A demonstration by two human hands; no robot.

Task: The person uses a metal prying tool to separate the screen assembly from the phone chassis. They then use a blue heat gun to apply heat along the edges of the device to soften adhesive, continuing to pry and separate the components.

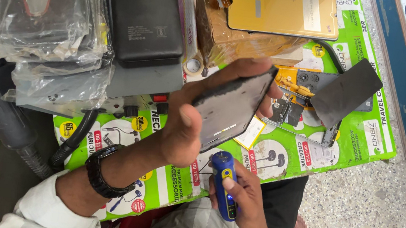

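- Phone panel (231,107), dark and flat, is in your left hand (187,128), lifted above the table (371,139) and tilted. Your thumb is at the near edge and your fingers are curled over the far edge, so the hand is closed on the panel only by its rims. I think this grip can slip, and then the panel would fall on the parts below.
- Left of it, the stack of clear plastic bags (51,16) and the dark flat box (143,8) stand near your wrist with the black watch (103,171). A wide move of the elbow may push them.
- Below the panel, your right hand (241,200) is closed around a small blue tool (224,184) with a little light on. Its tip is near the lower edge of the panel. If you press it at an angle, I fear it can scratch or crack that edge.
- To the right, an opened phone body (314,90) lies on the green printed sheet (362,122), with a dark panel (348,90) resting partly over it. Small parts there are exposed, and a dropped panel may hit them.
- Further back, a golden phone cover (283,8) rests on a wrapped box (235,38), and looks not very stable.
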